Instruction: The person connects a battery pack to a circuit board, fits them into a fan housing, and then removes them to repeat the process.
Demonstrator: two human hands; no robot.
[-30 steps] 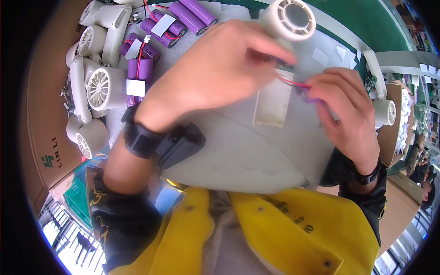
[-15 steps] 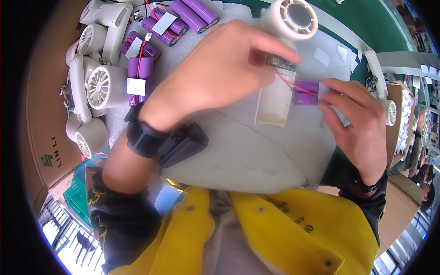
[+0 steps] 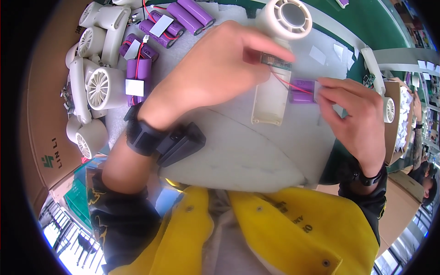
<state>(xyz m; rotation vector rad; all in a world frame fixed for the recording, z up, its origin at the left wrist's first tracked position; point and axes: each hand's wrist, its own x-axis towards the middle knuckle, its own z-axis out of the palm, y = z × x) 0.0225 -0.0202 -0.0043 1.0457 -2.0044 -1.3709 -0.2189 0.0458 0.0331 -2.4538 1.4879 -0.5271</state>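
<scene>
A white handheld fan (image 3: 271,103) lies with its handle shell open and its round head at the far end. A green circuit board (image 3: 277,61) shows in the upper part of the handle. My left hand (image 3: 224,64) is closed around the handle at the board, index finger stretched across it; its other fingertips are hidden. Red and dark wires run from the board to a purple two-cell battery pack (image 3: 301,93) just right of the handle. My right hand (image 3: 355,110) pinches the pack's right end, where a white label (image 3: 317,90) shows between thumb and fingers.
More purple battery packs (image 3: 138,73) with white labels lie at the left and far left. White fan bodies (image 3: 104,87) are heaped beside a cardboard box wall (image 3: 52,114). Loose white labels (image 3: 317,55) lie at the far right. Another person's arm (image 3: 417,137) shows at the right edge.
The whole view has shifted slightly, so the fan, battery pack and hands appear a little further left. Both hands keep nearly the same hold.
</scene>
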